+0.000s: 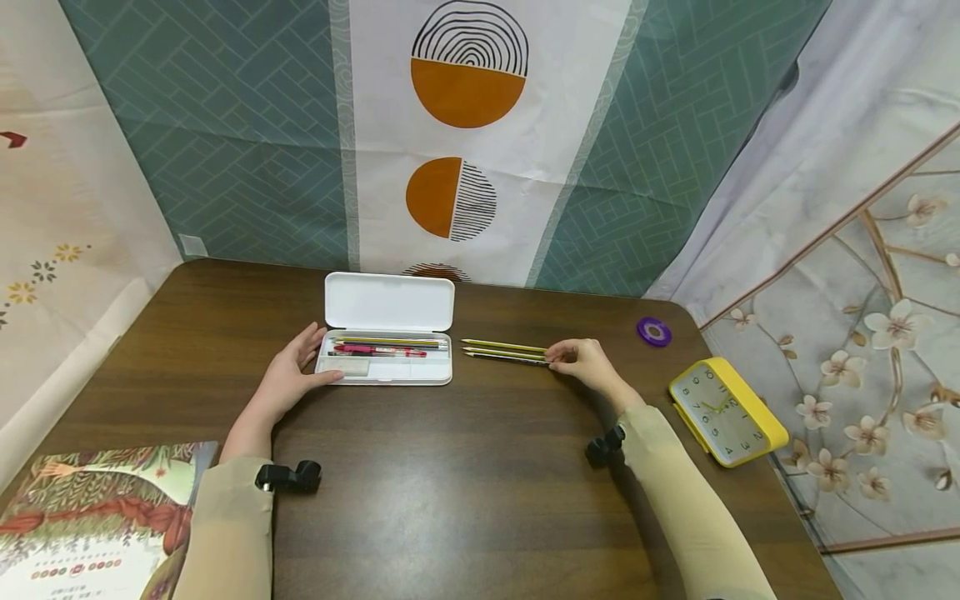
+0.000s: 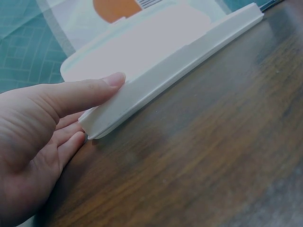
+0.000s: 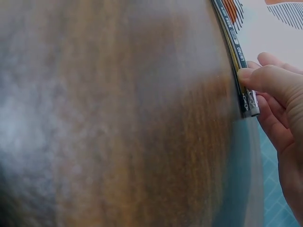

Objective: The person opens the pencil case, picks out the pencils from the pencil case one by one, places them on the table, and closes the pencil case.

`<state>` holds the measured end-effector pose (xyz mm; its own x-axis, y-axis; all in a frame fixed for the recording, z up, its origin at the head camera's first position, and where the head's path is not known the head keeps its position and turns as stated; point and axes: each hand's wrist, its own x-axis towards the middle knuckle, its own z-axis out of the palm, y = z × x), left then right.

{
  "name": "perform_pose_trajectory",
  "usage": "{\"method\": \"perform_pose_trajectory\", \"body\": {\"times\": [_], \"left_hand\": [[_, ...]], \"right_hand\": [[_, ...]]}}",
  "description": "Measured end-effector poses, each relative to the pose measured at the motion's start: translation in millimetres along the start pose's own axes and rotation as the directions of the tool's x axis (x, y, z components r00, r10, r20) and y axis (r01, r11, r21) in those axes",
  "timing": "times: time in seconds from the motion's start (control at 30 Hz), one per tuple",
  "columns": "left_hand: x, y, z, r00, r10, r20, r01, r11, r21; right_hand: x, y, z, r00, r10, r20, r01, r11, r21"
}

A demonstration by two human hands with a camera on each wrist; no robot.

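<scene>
A white pencil case [image 1: 397, 368] lies on the table with its lid [image 1: 388, 302] raised at the back. Inside are a red pen [image 1: 382, 352], pencils [image 1: 393, 342] and a pale eraser [image 1: 352, 365]. My left hand [image 1: 288, 375] holds the case's left end, thumb on the near rim, other fingers round the corner in the left wrist view. To the right of the case, three pencils [image 1: 504, 351] lie side by side, tips pointing left. My right hand [image 1: 588, 362] pinches their eraser ends; the thumb [image 3: 265, 78] presses on a dark pencil [image 3: 232, 35].
A purple ring-shaped object [image 1: 654, 332] lies at the back right. Nearer, a yellow clock [image 1: 727, 412] stands by the table's right edge. At the front left is a colourful printed book [image 1: 112, 517]. Patterned cloth [image 1: 255, 150] hangs behind the table [image 1: 450, 467].
</scene>
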<state>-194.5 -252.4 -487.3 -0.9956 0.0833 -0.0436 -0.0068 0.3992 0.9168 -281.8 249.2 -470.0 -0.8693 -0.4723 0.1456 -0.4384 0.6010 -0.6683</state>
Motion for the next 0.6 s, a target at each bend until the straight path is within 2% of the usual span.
{"method": "perform_pose_trajectory", "body": {"times": [0.43, 0.6], "left_hand": [[-1.0, 2.5, 0.4, 1.000, 0.011, -0.007, -0.011, 1.000, 0.004], [-1.5, 3.6, 0.3, 1.000, 0.007, -0.006, -0.007, 1.000, 0.002]], "right_hand": [[-0.9, 2.0, 0.5, 1.000, 0.020, 0.021, -0.020, 1.000, 0.008], [-0.7, 2.8, 0.6, 1.000, 0.007, 0.029, -0.006, 1.000, -0.023]]}}
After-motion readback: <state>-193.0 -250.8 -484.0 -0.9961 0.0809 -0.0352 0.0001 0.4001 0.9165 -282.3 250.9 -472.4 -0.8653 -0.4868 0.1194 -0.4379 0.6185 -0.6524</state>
